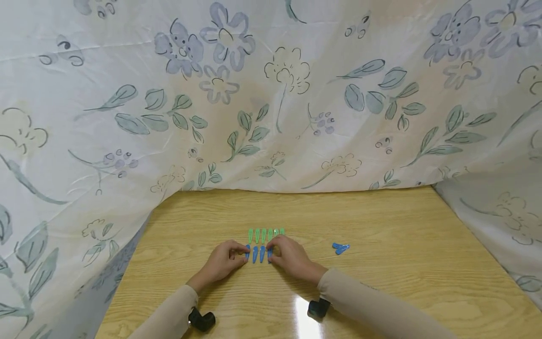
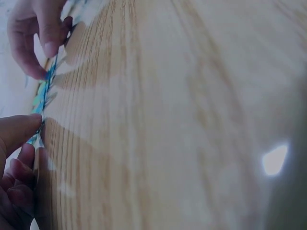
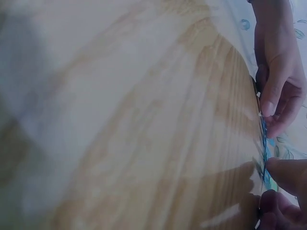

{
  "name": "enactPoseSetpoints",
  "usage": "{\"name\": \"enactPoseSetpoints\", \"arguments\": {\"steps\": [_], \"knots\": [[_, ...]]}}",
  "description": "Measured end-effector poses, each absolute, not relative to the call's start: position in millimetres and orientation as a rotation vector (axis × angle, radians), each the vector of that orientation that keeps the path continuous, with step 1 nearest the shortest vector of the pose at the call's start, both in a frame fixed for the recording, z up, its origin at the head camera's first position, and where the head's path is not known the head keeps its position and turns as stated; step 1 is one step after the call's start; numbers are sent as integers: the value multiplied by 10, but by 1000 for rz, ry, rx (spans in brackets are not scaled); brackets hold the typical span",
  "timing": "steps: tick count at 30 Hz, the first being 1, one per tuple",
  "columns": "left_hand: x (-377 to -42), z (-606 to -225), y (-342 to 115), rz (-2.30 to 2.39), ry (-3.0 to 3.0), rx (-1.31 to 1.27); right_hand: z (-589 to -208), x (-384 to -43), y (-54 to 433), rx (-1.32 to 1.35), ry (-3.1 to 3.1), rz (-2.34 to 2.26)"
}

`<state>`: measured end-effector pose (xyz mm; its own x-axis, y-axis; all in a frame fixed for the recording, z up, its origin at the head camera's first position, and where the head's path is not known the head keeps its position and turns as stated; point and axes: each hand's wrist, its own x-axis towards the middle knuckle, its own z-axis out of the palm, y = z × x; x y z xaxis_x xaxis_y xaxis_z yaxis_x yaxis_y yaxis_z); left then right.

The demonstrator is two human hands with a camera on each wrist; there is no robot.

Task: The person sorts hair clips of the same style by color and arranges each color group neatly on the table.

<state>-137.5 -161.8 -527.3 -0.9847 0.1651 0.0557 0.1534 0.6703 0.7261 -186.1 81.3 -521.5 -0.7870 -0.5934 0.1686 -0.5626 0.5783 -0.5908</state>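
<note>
In the head view a short row of blue snap hair clips (image 1: 255, 254) lies on the wooden table, just in front of a row of green hair clips (image 1: 257, 236). My left hand (image 1: 222, 260) is at the left end of the blue row, with thumb and forefinger pinching the two ends of the outermost clip (image 1: 247, 253). At the other end, my right hand (image 1: 292, 258) pinches the rightmost blue clip (image 1: 270, 254) the same way and covers part of it. The left wrist view shows the left thumb (image 2: 21, 132) close over the tabletop beside the clips.
A small pile of blue hair clips (image 1: 340, 247) lies to the right of my right hand on the wooden table (image 1: 402, 273). Floral cloth (image 1: 271, 117) hangs behind the table and along both sides. A black device (image 1: 318, 308) hangs under the right wrist.
</note>
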Motion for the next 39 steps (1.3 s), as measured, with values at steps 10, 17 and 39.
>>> {"name": "enactPoseSetpoints", "arguments": {"steps": [10,17,39], "knots": [[-1383,-5311,-1623,1251,2859,276,-5197,-1877,878,-1042,2680,-1124],[-1370,-5322,-1628,1261,2850,284,-5144,-1831,927,-1005,2584,-1223],[-1355,-5331,-1627,1256,2865,301,-5042,-1768,1188,-938,2474,-1355]]}}
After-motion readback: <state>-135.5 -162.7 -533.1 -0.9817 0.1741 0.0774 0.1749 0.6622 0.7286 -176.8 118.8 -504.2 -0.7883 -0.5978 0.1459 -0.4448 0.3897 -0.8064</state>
